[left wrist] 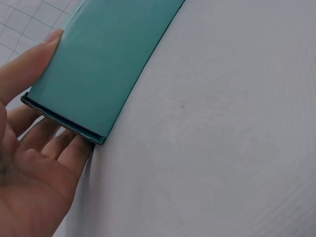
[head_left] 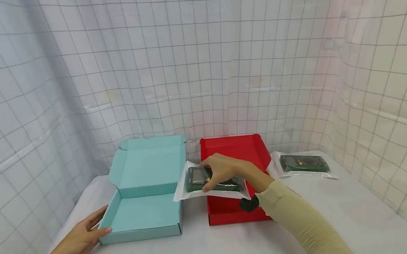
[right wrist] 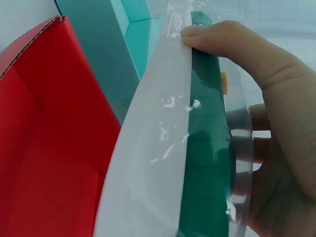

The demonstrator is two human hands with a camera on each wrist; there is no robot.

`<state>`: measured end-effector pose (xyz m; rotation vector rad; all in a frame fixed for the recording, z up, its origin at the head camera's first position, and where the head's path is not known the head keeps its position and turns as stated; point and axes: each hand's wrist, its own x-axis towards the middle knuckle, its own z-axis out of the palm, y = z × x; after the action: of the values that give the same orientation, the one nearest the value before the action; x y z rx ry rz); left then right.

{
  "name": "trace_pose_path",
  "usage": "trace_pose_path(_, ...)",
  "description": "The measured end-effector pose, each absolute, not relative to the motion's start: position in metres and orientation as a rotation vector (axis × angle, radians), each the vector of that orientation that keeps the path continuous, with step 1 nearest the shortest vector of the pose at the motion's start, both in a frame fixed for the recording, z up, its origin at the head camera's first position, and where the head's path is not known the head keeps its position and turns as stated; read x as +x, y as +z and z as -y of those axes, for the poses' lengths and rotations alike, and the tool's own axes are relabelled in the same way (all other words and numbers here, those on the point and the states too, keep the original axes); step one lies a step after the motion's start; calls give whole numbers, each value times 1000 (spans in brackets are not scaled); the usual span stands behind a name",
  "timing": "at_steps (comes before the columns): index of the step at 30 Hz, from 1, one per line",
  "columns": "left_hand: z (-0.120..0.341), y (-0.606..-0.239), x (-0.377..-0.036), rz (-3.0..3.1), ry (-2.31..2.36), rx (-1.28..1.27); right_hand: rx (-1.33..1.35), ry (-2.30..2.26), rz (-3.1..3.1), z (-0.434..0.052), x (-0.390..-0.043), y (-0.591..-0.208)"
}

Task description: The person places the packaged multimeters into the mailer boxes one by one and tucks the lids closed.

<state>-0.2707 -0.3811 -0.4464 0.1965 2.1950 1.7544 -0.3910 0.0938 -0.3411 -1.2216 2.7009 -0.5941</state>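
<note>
My right hand (head_left: 223, 169) grips a green-cased multimeter (head_left: 198, 178) in a clear, white-edged plastic bag, held in the air between the two boxes. The thumb presses one side of the bagged multimeter (right wrist: 205, 138) in the right wrist view, and the fingers lie partly hidden on the other. On the left, a light blue cardboard box (head_left: 145, 212) stands with its lid raised, nothing inside it. Its near left corner is held by my left hand (head_left: 79, 239), the thumb at the front rim and the fingers along the side wall (left wrist: 98, 74).
A red cardboard box (head_left: 240, 217), lid up, stands right of the blue one, partly covered by my right arm. Farther right lies a second bagged multimeter (head_left: 304, 163) on the white table (head_left: 201, 251). Grid-patterned curtains (head_left: 196, 61) enclose the back and sides.
</note>
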Motion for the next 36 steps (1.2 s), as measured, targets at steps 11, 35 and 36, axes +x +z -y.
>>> trace_pose_path(11, 376, -445, -272, -2227, 1743, 169, -1304, -544, -2666, -71, -390, -336)
trace_pose_path(35, 377, -444, -268, -2238, 1766, 193, -1386, -384, -2638, -3, -387, -335)
trace_pose_path(36, 377, -444, -267, -2227, 1778, 191, -1380, -382, -2640, -1, -387, -336)
